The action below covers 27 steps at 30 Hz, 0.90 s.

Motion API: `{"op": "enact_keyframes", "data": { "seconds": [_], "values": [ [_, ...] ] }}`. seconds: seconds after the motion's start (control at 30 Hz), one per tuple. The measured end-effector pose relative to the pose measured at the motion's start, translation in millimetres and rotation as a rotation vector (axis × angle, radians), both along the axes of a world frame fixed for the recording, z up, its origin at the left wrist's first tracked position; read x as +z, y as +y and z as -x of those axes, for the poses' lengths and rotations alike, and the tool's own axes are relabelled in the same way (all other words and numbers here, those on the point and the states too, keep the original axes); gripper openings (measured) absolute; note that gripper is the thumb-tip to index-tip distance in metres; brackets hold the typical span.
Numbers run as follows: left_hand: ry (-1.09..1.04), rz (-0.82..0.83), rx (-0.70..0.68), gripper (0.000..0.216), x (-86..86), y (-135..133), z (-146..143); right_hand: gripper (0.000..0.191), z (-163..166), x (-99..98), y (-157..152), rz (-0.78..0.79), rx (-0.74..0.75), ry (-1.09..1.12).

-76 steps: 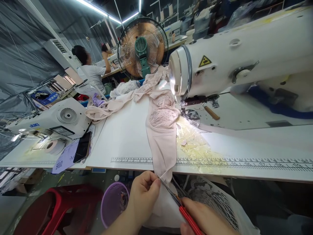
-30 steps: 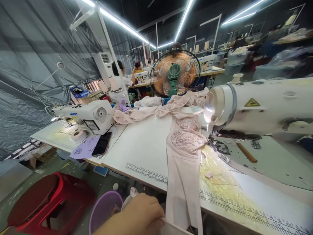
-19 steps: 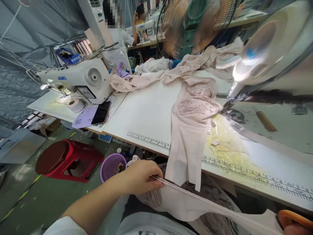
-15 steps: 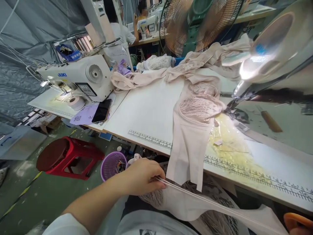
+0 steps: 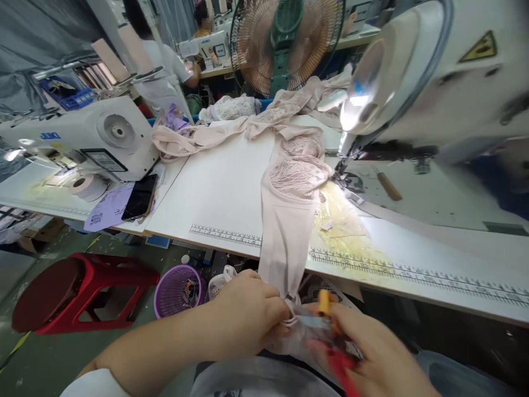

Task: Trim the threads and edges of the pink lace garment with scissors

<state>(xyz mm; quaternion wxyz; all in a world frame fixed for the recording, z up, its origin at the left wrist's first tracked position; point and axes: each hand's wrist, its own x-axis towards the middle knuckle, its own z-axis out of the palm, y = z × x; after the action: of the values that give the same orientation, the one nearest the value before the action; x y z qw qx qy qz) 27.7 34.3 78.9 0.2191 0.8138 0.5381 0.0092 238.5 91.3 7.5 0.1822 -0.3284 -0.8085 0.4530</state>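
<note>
Just below the table's front edge, my left hand [image 5: 248, 311] is closed, pinching the pale pink edge of a bra piece. My right hand [image 5: 372, 344] has come up close beside it, gripping scissors [image 5: 324, 303] with orange and red parts. Their grey blade lies by the cloth at my left fingertips; blur hides whether it touches. A pale pink bra [image 5: 289, 220] with a lace cup lies on the white table [image 5: 223, 187] and hangs over its front edge. Its cup reaches the needle area of the right sewing machine [image 5: 417, 71].
Linked pale pink pieces [image 5: 219, 135] trail across the back, before a green fan [image 5: 285, 44]. A second sewing machine [image 5: 82, 132], phone [image 5: 140, 197] and purple paper [image 5: 109, 208] are left. Below stand a purple basket [image 5: 165, 295] and red stool [image 5: 95, 286]. A wooden-handled tool [image 5: 388, 186] lies right.
My right hand has moved in from the lower right corner to my left hand, bringing the scissors. The cloth stretched between my hands is now bunched. The view has shifted right.
</note>
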Motion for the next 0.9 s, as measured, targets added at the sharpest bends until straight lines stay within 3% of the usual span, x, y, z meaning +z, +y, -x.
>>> {"op": "enact_keyframes", "data": {
  "seconds": [0.1,0.3,0.57,0.73,0.9],
  "values": [
    [-0.031,-0.015,-0.037,0.013,-1.8,0.7,-1.5,0.022,19.3,7.3,-0.8,0.052,0.089,-0.049],
    [-0.013,-0.023,-0.053,0.009,-5.9,1.6,-2.7,0.018,25.5,19.8,9.9,0.232,0.223,-0.098],
    [0.077,-0.139,-0.099,0.014,-2.8,-4.2,21.0,0.021,21.9,22.3,11.5,0.261,0.175,-0.115],
    [-0.043,-0.188,0.078,0.025,6.0,-21.2,53.8,0.016,15.4,23.4,14.4,0.325,0.155,-0.050],
    [-0.299,-0.233,0.247,0.020,4.0,-38.2,73.0,0.020,14.2,24.2,14.0,0.350,0.155,-0.057]
  ]
}}
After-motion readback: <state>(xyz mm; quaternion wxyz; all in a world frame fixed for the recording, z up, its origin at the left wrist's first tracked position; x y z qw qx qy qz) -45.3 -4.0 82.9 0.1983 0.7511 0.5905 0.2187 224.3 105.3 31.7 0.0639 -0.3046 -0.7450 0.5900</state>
